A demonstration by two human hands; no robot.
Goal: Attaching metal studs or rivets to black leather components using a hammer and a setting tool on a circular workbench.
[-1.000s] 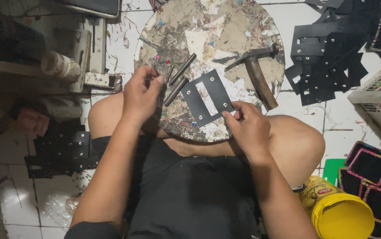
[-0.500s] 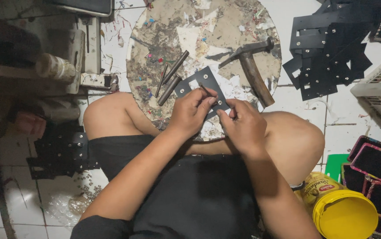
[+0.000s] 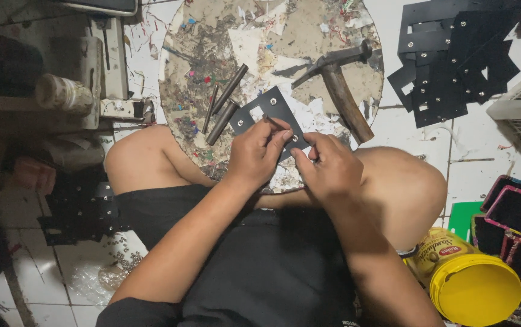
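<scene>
Black metal plate (image 3: 272, 115) lies near the round wooden block's (image 3: 285, 36) front edge, pinched by both hands: left hand (image 3: 257, 151) presses a small rivet onto it, right hand (image 3: 330, 166) grips its corner. Three steel punches (image 3: 224, 103) and a hammer (image 3: 339, 85) lie just beside.

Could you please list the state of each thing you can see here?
Black plate: flat on the round block, pinched by both hands.
Left hand: gripping the plate.
Right hand: pinching the plate's edge.
Hammer: lying idle.
Three rods: lying loose.
Yellow tub: lid on.
</scene>
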